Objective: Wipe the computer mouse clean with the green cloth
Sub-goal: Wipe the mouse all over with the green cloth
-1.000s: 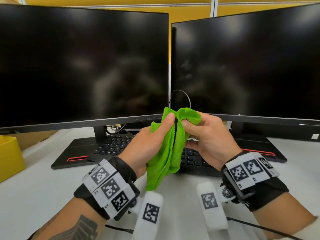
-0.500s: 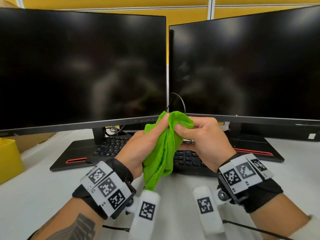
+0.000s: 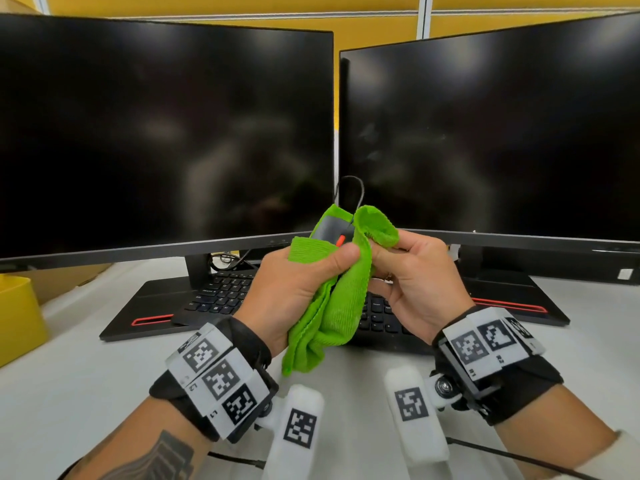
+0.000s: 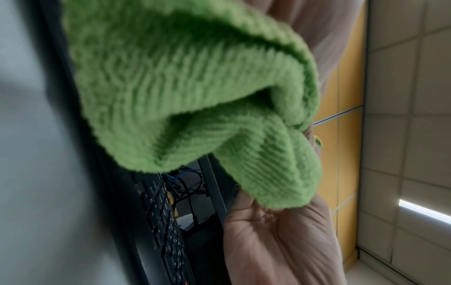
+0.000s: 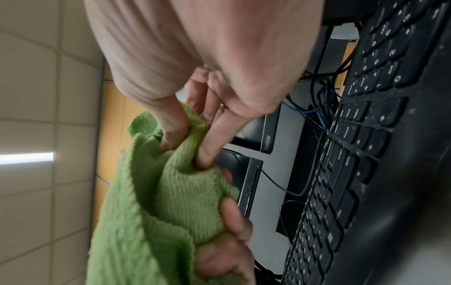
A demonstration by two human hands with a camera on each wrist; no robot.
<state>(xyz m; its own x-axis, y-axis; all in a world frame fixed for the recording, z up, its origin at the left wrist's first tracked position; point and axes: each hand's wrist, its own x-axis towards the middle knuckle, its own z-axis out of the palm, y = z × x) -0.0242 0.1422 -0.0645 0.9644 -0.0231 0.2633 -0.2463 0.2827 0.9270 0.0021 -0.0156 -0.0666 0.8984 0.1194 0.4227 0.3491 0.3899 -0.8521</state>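
Note:
Both hands hold the green cloth [image 3: 332,299] wrapped round the computer mouse [image 3: 330,229] above the keyboard. A dark grey patch of the mouse with its red wheel and its cable [image 3: 353,192] shows at the top of the cloth; the rest is hidden. My left hand [image 3: 304,271] grips the wrapped mouse, thumb across the cloth. My right hand [image 3: 401,268] pinches a fold of the cloth [image 5: 185,173] between thumb and fingers. In the left wrist view the cloth [image 4: 190,92] fills most of the frame, with the other hand's palm [image 4: 280,241] below it.
Two dark monitors [image 3: 166,133] [image 3: 491,133] stand close behind the hands. A black keyboard [image 3: 221,296] lies under them on the white desk [image 3: 69,375]. A yellow bin [image 3: 17,313] sits at the left edge. Cables [image 5: 314,108] run behind the keyboard.
The cloth has slid back from the top of the mouse, so its grey shell and red wheel now show. The left thumb now lies lower across the cloth.

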